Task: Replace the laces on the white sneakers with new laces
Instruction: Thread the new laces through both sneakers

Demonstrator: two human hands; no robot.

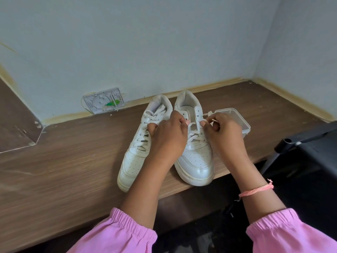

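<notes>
**Head view: both hands at the laces of the right-hand sneaker**

Head camera looks down on a wooden desk (54,170). Far left, a wall plate (104,100) sits open against the wall. Next comes the left sneaker (138,148), fully laced, untouched. The left hand (166,136) curls over the tongue of the right sneaker (196,157), seemingly steadying it. The right hand (222,130) pinches a lace (209,114) end near the top eyelets. Behind it sits a clear plastic box (237,117) (contents hidden).

The lace looks soft, light and limp, so it is best gripped near its stiff tip; the shoe seems firm enough to hold by the collar. No brand or writing is readable.
</notes>
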